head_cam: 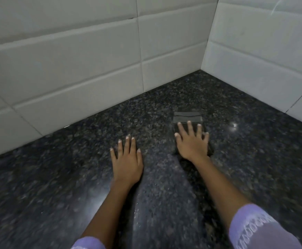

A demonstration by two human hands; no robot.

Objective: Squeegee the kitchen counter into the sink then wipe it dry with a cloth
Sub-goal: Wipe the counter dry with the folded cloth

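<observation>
Your dark speckled counter (164,177) runs up to the white tiled walls (74,69), which meet in a corner at the upper right of the frame, while bare stone spreads wide toward the lower left. Your left hand (126,159) lies flat on the counter, fingers spread, holding nothing. Just right of it, your right hand (191,142) presses open-palmed on the folded dark cloth (187,117) near that corner.

a home kitchen corner: speckled dark granite counter (164,105) meeting white glazed wall tiles (74,60) on two sides.
</observation>
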